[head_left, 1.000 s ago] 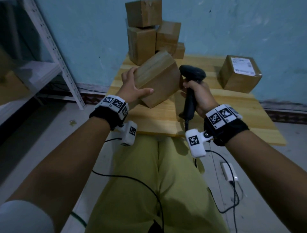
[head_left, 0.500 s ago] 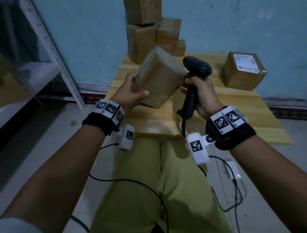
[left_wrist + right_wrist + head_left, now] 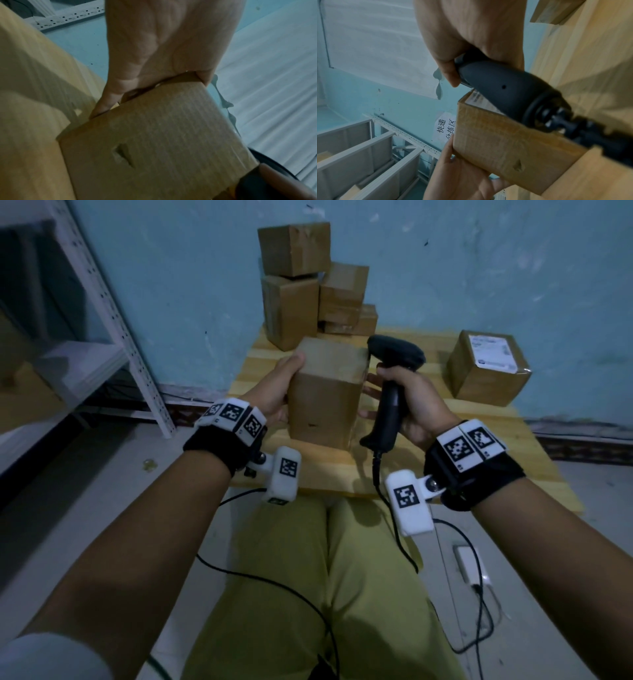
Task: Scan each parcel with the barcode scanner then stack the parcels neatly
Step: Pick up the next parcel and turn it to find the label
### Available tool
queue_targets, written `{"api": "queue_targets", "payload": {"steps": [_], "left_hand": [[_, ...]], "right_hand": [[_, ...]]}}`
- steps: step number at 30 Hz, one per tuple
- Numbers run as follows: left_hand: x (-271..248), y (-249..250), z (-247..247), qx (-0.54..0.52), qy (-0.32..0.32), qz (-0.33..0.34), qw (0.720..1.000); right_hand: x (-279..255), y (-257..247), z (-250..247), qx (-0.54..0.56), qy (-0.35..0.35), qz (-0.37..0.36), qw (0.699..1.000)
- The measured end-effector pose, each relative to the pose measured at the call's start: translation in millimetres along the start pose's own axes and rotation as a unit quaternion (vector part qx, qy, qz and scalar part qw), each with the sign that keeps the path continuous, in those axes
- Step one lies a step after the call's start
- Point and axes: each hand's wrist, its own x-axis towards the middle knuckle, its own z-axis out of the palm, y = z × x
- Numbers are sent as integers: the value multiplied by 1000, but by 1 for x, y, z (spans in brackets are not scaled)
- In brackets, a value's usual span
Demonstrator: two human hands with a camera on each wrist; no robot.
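A brown cardboard parcel stands upright over the near part of the wooden table. My left hand grips its left side, thumb on the top edge. I cannot tell if its base touches the table. The left wrist view shows the parcel with a small dent under my left hand. My right hand grips the black barcode scanner close against the parcel's right side. In the right wrist view the scanner crosses the parcel, near a white label.
Several brown parcels are piled at the table's back edge against the blue wall. One parcel with a white label sits at the right rear. A white metal shelf stands to the left. A cable and adapter lie on the floor.
The parcel has turned from a tilt to upright and come down and closer to me. The scanner has stayed at its right side in my right hand.
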Motion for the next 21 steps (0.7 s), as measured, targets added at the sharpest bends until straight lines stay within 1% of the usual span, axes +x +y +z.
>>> {"api": "queue_targets", "payload": {"steps": [3,5,9,10,12,13,16,18,21], "left_hand": [[0,-2,1,-19,0,5,1000],[0,-3,2,-37,-1,21,999],[3,1,-2,-73,-2,96,993],[6,2,-6,-67,7,125,990],[12,6,-12,-9,39,183,982],[14,8,-12,21,56,194,979],[19,13,-2,84,85,177,977],[22,12,2,88,86,157,980],[23,12,5,81,84,145,982]], "right_hand": [[-2,2,-3,14,5,-1,1000],[-2,3,-6,24,1,-3,1000],[-3,5,-9,55,13,-10,998],[-3,6,-9,69,16,-9,997],[-1,7,-10,87,19,-5,996],[-1,7,-10,78,19,-5,997],[-1,7,-8,28,18,-9,999],[0,7,-8,24,16,-13,1000],[0,7,-12,35,15,-16,999]]}}
